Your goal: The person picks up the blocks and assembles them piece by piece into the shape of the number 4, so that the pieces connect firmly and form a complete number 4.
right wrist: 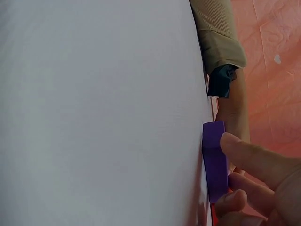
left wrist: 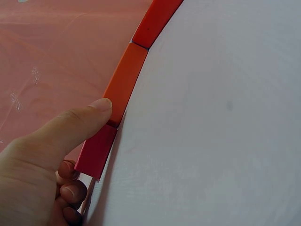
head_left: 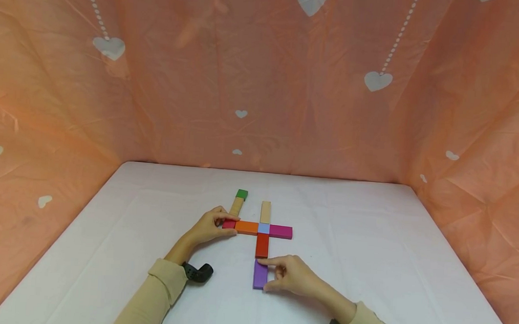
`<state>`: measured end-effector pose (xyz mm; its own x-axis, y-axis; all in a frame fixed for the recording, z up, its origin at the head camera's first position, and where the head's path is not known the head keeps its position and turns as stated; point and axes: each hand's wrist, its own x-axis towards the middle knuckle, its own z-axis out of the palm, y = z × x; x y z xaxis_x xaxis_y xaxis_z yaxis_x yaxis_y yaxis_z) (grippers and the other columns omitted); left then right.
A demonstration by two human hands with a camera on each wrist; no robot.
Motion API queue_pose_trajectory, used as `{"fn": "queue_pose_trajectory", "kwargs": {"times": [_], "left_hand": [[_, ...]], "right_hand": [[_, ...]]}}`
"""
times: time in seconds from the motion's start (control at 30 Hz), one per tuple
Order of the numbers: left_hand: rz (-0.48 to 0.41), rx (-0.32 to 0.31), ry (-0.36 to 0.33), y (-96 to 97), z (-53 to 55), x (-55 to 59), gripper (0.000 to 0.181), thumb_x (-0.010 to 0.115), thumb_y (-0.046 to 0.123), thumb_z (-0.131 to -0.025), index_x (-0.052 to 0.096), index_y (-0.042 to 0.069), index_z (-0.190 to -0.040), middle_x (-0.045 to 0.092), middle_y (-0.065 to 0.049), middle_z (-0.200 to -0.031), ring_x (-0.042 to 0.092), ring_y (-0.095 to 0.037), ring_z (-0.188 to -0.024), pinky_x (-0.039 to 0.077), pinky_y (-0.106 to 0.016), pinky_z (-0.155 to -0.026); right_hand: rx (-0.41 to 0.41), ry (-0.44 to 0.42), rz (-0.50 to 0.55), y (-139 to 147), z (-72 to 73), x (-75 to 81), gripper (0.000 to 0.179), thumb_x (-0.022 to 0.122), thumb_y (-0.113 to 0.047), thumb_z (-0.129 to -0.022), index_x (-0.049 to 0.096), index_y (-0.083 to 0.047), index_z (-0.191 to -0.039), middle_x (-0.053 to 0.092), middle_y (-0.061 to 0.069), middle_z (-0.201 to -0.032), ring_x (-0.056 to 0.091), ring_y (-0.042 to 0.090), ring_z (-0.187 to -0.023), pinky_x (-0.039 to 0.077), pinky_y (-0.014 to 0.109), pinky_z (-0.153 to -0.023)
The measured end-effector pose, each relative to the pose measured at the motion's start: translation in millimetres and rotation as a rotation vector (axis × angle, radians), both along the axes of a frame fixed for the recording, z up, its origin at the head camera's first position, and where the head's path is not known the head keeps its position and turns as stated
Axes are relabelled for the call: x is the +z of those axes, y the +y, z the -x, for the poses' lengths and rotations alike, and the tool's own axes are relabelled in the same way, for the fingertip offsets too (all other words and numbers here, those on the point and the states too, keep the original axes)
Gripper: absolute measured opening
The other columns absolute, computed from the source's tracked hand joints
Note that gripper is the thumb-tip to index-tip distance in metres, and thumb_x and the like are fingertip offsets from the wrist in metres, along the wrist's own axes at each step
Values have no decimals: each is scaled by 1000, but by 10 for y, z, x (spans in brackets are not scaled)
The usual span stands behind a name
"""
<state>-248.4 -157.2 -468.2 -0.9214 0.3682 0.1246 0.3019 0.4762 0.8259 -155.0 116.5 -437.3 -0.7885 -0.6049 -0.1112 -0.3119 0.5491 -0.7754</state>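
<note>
My left hand (head_left: 208, 226) pinches the left end of an orange block (head_left: 246, 228) between thumb and index finger, beside a small crimson block (left wrist: 96, 150). My right hand (head_left: 296, 277) grips a purple block (head_left: 260, 275) lengthwise, index finger at its far end and thumb at its near end. The purple block lies just below a red block (head_left: 262, 246) in one column. Above the red one come a small light-blue block (head_left: 263, 228) and a tan block (head_left: 265, 212). A magenta block (head_left: 281, 231) extends rightward from the light-blue one.
Behind my left hand, another tan block (head_left: 237, 206) leans away at a slant, with a small green block (head_left: 242, 194) at its far end. A white cloth covers the table (head_left: 369, 246). Orange sheeting (head_left: 263, 84) with pale hearts encloses the back and sides.
</note>
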Motion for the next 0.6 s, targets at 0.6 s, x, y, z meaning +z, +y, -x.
{"fn": "queue_pose_trajectory", "kwargs": {"times": [0.6], "left_hand": [[-8,-7,29,8,-22,-7,35,80,17,-78,73,6,-110,46,-4,-84,38,-10,-76,31,-19,-65]], "right_hand": [[-22,-3,-23,-7,6,-1,54,79,-21,-79,63,-10,-129,38,-7,-57,32,-1,-52,27,15,-53]]}}
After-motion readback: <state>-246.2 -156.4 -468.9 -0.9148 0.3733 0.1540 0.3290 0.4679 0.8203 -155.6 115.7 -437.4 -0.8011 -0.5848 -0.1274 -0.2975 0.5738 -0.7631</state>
